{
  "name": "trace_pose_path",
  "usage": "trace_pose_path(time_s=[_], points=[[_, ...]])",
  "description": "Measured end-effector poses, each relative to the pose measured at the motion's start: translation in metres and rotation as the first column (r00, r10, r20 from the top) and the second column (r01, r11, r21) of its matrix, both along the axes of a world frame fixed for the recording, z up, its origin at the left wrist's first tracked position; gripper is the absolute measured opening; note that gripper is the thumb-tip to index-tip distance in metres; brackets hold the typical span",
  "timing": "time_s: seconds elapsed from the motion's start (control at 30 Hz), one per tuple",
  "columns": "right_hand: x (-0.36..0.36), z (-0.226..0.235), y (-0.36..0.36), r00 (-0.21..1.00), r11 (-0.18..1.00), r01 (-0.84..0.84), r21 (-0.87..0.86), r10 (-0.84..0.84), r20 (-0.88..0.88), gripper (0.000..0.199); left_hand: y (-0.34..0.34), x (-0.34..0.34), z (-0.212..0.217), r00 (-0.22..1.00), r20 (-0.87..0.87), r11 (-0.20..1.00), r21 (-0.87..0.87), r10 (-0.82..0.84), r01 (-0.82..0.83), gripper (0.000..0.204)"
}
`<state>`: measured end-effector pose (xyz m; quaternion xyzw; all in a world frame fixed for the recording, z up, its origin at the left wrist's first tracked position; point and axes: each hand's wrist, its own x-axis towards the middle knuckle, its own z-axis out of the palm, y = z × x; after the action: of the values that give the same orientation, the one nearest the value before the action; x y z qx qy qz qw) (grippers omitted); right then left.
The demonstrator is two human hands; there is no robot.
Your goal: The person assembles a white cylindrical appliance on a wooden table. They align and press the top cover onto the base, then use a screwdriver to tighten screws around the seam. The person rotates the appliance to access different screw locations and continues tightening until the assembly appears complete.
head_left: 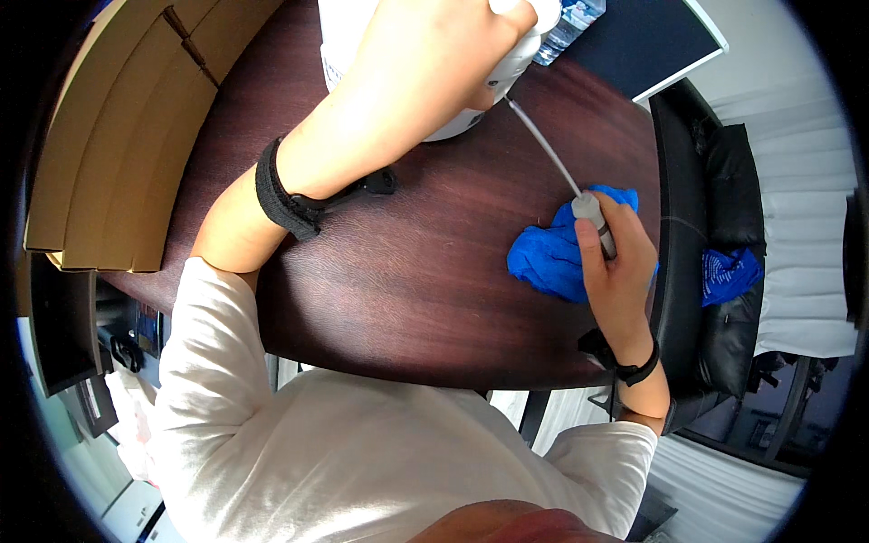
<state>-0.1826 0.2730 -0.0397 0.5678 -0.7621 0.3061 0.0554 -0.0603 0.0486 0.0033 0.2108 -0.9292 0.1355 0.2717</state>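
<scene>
White sleeves nearest you, both forearms crossing dark wood table [407, 299]. Your right hand [620, 271] clenched around grey plug [597, 222] of thin grey cable [543, 140], index finger laid along it, hand resting over crumpled blue cloth [548, 258] near table's right edge. Cable runs up-left to white rounded appliance [507, 77] at far side. Your left hand [444, 54] grips appliance from above, fingers wrapped over its top. Black strap on each wrist. Cardboard boxes [118, 154] far left; plastic bottle [570, 27] beyond appliance; black chair [715, 226] right.
</scene>
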Motion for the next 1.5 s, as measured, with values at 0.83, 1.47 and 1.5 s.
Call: trace_pose_path(time_s=[0.83, 1.47, 1.5], points=[[0.001, 0.048, -0.016, 0.748, 0.994, 0.110, -0.024, -0.099, -0.657, 0.033, 0.002, 0.007, 0.004, 0.998, 0.002, 0.998, -0.008, -0.063, 0.063, 0.057], [-0.001, 0.016, -0.014, 0.997, 0.998, 0.059, -0.036, -0.058, 0.049, 0.023, -0.002, -0.003, -0.008, 0.999, -0.025, 0.983, -0.174, 0.047, -0.050, 0.060], [-0.001, 0.005, -0.014, 0.992, 0.997, 0.058, -0.055, -0.051, 0.118, 0.023, -0.003, -0.006, -0.011, 0.998, -0.032, 0.980, -0.192, 0.046, -0.052, 0.061]])
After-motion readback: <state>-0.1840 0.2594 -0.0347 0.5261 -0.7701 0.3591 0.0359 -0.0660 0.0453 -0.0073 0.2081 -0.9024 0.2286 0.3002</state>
